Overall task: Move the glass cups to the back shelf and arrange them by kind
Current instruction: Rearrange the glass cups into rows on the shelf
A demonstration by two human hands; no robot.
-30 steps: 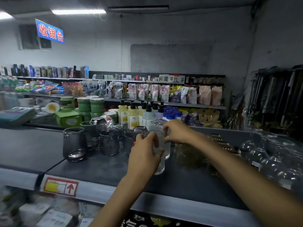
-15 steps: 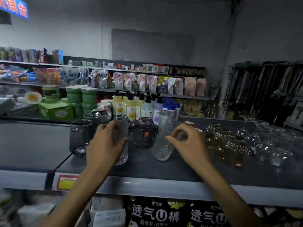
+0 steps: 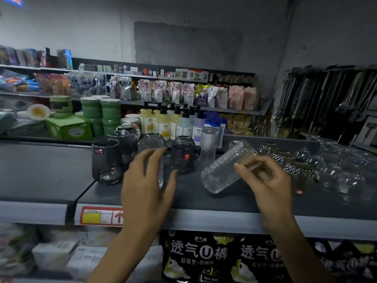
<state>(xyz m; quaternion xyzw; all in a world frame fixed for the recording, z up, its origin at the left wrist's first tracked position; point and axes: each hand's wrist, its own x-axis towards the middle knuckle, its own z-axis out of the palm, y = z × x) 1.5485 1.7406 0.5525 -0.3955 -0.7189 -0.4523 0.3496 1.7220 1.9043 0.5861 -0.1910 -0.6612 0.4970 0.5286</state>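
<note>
Your left hand (image 3: 146, 180) is curled round a clear dimpled glass (image 3: 152, 146) that stands upright on the grey shelf top (image 3: 51, 170), fingers on its far side and thumb on its right. Your right hand (image 3: 269, 180) pinches a second patterned glass (image 3: 222, 168) by its side with thumb and fingertips. This one is tilted, its lower end pointing near-left, close to the shelf; whether it touches, you cannot tell. Between the two glasses stands a dark mug (image 3: 183, 156), and a smoky grey mug (image 3: 106, 160) is to the left. A tall clear glass (image 3: 209, 144) stands just beyond. Amber cut glasses (image 3: 285, 164) lie to the right, with soap bottles (image 3: 163, 123) farther back.
</note>
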